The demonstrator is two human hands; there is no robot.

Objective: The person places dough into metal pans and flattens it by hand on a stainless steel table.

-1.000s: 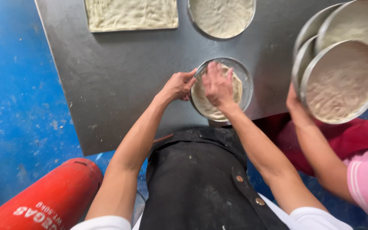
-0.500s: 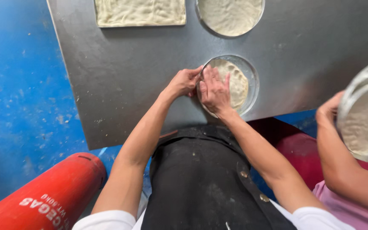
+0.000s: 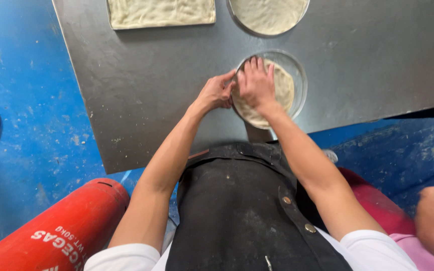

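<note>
**Both hands on dough near the counter's front edge**

Your right hand (image 3: 256,84) presses flat, grip released, on the dough (image 3: 277,95) in the round pan (image 3: 300,75). Your left hand (image 3: 216,93) curls loosely at the pan's left rim. The pan sits close to the counter (image 3: 141,90) edge; bare steel opens leftward. Another filled pan (image 3: 267,15) lies beyond.

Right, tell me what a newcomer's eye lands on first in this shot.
First, the two hands at the middle of the grey metal table: the right hand presses flat on pale dough in a round pan, the left hand at the pan's rim. Next, the red gas cylinder lying at lower left on the blue floor. Two more dough sheets, one rectangular and one round, sit along the table's far edge.
</note>
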